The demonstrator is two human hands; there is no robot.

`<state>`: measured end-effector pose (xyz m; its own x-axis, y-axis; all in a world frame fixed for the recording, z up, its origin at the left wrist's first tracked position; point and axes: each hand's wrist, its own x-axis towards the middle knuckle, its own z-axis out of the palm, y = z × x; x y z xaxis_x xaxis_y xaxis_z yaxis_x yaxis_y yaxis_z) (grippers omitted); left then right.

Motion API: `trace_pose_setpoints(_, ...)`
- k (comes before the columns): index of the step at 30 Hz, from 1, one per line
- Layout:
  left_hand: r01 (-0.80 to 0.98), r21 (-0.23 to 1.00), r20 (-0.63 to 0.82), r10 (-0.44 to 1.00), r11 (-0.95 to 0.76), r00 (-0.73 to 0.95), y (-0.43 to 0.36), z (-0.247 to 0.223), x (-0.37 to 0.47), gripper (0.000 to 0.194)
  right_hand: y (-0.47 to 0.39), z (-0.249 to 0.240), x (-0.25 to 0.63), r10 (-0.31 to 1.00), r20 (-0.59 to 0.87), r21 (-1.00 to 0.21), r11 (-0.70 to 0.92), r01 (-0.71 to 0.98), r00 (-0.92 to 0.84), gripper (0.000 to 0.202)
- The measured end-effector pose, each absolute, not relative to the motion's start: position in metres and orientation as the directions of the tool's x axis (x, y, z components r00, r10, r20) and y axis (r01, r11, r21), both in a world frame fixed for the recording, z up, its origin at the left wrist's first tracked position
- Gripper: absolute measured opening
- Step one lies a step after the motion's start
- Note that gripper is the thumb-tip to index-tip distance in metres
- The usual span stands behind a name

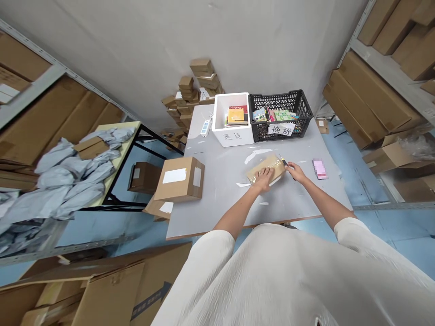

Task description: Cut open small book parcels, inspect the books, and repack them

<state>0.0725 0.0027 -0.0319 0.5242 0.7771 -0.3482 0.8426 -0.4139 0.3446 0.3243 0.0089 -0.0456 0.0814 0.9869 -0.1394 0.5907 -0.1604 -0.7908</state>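
A small brown cardboard package (271, 162) with shiny clear tape lies on the grey table (217, 181), slightly angled. Spread flat across its top, my left hand (263, 179) presses on it with the fingers apart. My right hand (295, 172) is closed around a black-and-yellow utility knife (283, 161), whose tip is at the package's right end. Whether the blade touches the cardboard I cannot tell. Torn white scraps (255, 155) show on the tabletop around the package.
A white foam box (233, 136) and a black plastic crate (299, 129), both with books inside, stand at the table's back. A cardboard box (180, 180) sits on the left edge, a pink item (319, 169) at right. Grey parcels (78, 176) cover the left side table.
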Motion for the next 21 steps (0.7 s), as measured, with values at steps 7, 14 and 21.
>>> trace_pose_setpoints(7, 0.823, 0.366, -0.284, 0.79, -0.434, 0.543, -0.001, -0.023, 0.064, 0.101, -0.006, -0.033, 0.317, 0.9, -0.432, -0.873, -0.432, 0.225, 0.053, 0.032)
trace_pose_setpoints(14, 0.776, 0.315, -0.199, 0.762, -0.546, 0.616, -0.018, -0.024, 0.074, 0.071, -0.027, -0.023, 0.327, 0.759, -0.601, -0.799, -0.579, 0.163, -0.249, 0.027)
trace_pose_setpoints(21, 0.804, 0.34, -0.244, 0.78, -0.488, 0.577, -0.013, -0.025, 0.081, 0.065, -0.021, -0.017, 0.359, 0.817, -0.554, -0.755, -0.411, 0.512, -0.16, 0.023)
